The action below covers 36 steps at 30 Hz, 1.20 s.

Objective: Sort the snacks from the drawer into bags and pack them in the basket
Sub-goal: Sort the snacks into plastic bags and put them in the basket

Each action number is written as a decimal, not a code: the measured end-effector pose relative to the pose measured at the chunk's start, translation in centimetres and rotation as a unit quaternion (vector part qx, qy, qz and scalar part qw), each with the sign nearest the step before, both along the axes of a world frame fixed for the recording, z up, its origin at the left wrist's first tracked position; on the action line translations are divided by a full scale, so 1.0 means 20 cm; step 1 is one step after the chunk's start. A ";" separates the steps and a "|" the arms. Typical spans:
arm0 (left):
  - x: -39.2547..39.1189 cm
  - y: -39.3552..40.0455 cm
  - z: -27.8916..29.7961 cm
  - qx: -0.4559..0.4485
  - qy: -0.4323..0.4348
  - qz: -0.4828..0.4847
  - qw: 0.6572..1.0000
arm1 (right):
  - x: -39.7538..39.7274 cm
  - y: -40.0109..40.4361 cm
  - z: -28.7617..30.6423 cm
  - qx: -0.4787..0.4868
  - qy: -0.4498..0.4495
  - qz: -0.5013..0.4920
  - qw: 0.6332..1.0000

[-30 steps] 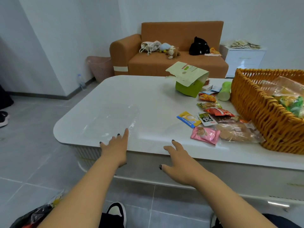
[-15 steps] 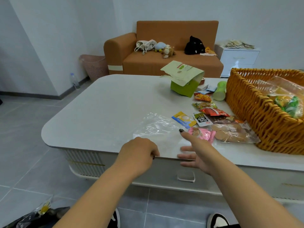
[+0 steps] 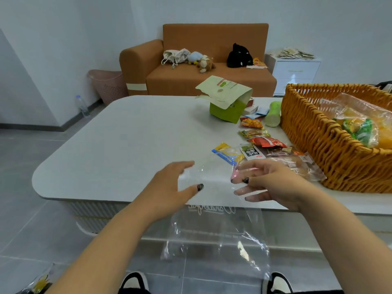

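While both hands, left [image 3: 169, 185] and right [image 3: 273, 183], pinch a clear plastic bag [image 3: 216, 236] with their fingers at the tabletop [image 3: 127, 149] edge, the wicker basket [image 3: 318, 149] holds bagged snacks [image 3: 358, 128]; printing unreadable.

Plain white walls [image 3: 63, 28] meet a grey tiled floor [image 3: 25, 209]. An orange-brown sofa [image 3: 201, 79] stands against the far wall, a white drawer cabinet [image 3: 297, 71] just beside it, a pink perforated bin [image 3: 108, 85] at its other end. Light is soft and even.
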<state>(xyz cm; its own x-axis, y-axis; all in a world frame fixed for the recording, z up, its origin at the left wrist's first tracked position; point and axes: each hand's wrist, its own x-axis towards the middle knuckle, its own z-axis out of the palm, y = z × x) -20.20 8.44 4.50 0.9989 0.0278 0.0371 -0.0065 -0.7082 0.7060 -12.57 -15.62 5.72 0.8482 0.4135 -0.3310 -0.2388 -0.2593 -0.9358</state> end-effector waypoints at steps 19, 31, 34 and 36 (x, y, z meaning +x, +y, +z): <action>0.11 -0.09 0.13 -0.275 -0.048 0.131 0.951 | 0.00 0.05 -0.04 -0.199 -0.452 -0.242 0.835; 0.13 -0.11 0.12 -0.629 -0.052 0.220 0.744 | -0.15 0.28 -0.03 0.071 -0.092 -0.272 0.955; 0.12 -0.15 0.09 -0.584 0.034 0.181 0.791 | -0.14 0.29 -0.04 0.219 0.099 -0.193 0.951; 0.12 -0.17 0.08 -0.529 0.085 0.161 0.829 | -0.11 0.27 -0.03 0.200 0.079 -0.220 0.952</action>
<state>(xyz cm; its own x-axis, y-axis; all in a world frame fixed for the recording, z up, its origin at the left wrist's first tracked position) -17.89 5.09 6.09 0.9215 0.2213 -0.3193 0.2267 0.3613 0.9045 -14.84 -10.15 5.21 0.9207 0.1506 -0.3601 -0.3886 0.2671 -0.8818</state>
